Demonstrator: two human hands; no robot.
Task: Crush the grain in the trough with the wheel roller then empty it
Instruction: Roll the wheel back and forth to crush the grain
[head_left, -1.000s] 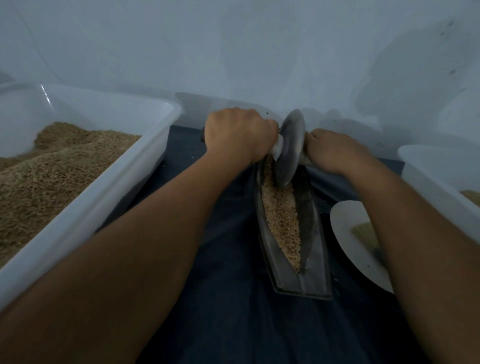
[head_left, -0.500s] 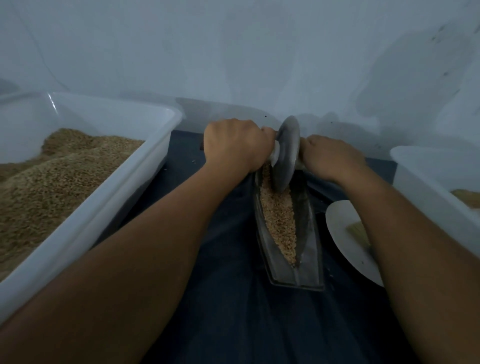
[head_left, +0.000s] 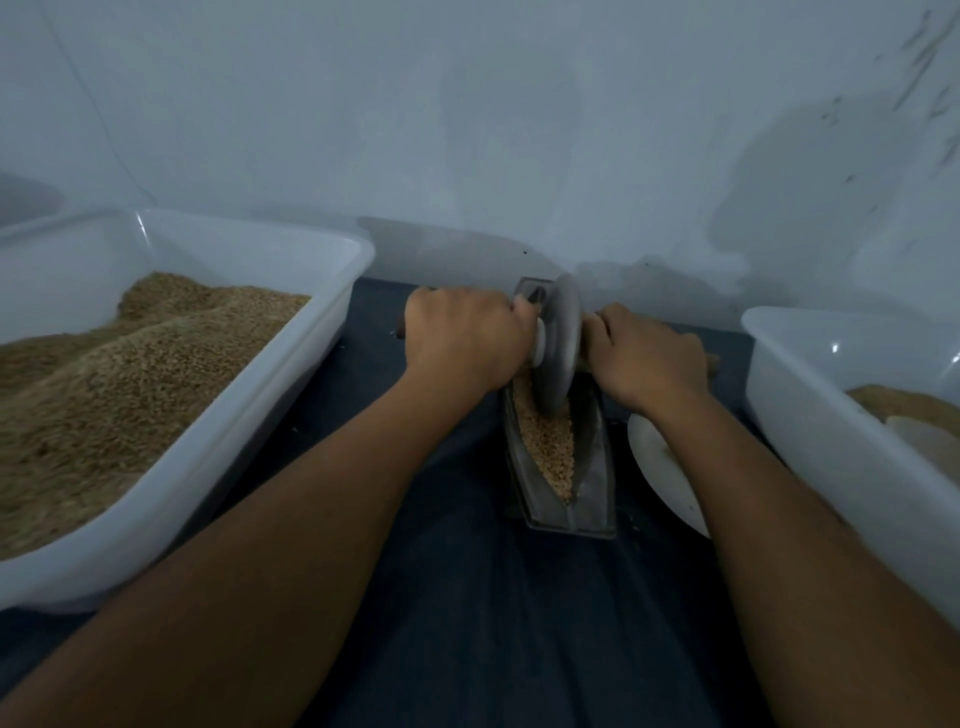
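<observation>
Gripping the two ends of the axle, the left hand and the right hand sit just left and right of the grey disc-shaped wheel roller at the centre of the frame; each hand is curled round its own stub of the dark handle, whose tips peek out past the outer edge of either fist; holding the disc from both sides like this probably keeps it upright on its rim and lets the weight of both arms bear down evenly. The disc stands on edge in the far half of the narrow boat-shaped metal trough, its lower rim sunk into the tan grain (whether it touches the trough's floor cannot be seen); the V-shaped channel gathers the grain under the rim, which is presumably why the wheel runs along its length. Grain fills the channel from under the wheel to near the point at the lower end, and it looks coarse, so the crushing seems unfinished and the emptying not yet begun. The trough lies lengthwise away from the person on a dark blue cloth. At the left of the frame a large white plastic tub holds a heap of similar grain; at the right edge a second white plastic tub holds a little pale material, possibly the place for emptying; between it and the trough a white round plate lies partly under the right forearm.
</observation>
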